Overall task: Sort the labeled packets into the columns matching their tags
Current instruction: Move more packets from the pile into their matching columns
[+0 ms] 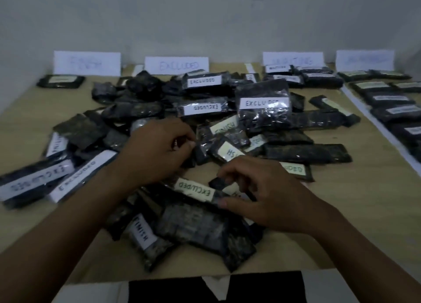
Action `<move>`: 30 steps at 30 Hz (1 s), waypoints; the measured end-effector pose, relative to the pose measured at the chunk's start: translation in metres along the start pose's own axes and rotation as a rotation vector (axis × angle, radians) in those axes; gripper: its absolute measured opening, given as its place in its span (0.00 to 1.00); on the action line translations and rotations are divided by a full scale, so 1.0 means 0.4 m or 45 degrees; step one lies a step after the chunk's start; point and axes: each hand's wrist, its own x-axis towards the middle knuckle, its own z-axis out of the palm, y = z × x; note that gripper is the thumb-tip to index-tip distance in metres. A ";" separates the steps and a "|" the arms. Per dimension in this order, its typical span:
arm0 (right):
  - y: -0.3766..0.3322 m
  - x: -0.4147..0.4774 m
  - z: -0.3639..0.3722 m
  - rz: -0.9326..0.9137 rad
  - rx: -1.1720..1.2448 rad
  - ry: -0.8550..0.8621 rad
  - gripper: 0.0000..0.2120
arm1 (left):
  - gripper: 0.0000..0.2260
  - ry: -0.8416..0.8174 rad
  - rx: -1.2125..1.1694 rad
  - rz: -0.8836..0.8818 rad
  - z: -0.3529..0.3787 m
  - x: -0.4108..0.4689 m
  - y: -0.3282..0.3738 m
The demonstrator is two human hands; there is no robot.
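Several dark plastic packets with white handwritten tags lie heaped in the middle of the tan table [355,216]. My left hand [157,152] reaches into the heap with its fingers curled on the edge of a dark packet [202,150]. My right hand [268,195] pinches a small dark packet [219,182] just above a packet tagged EXCLUDED [196,190]. Packets tagged FINISH lie at the near edge [142,234] and in the middle [224,126]. A large EXCLUDED packet [263,104] stands out behind them.
Paper column signs stand along the back wall: a blurred one far left [87,63], EXCLUDED [176,65], and two blurred ones right [293,59] [364,60]. A lone packet [61,81] lies below the left sign. Sorted rows of packets [391,102] fill the right columns.
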 end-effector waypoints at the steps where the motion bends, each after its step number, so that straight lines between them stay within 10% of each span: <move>1: -0.004 0.012 0.008 0.006 -0.034 -0.077 0.19 | 0.08 0.015 -0.012 -0.027 0.002 -0.010 -0.014; 9: -0.006 0.066 0.018 0.126 -0.032 -0.278 0.27 | 0.09 0.203 -0.202 -0.149 0.053 -0.031 -0.033; 21: -0.033 0.035 0.005 0.027 -0.221 0.301 0.21 | 0.07 0.304 -0.506 -0.297 0.049 -0.032 -0.043; 30: -0.107 0.031 0.069 -0.079 -0.097 -0.299 0.20 | 0.06 0.315 -0.440 -0.286 0.046 -0.041 -0.039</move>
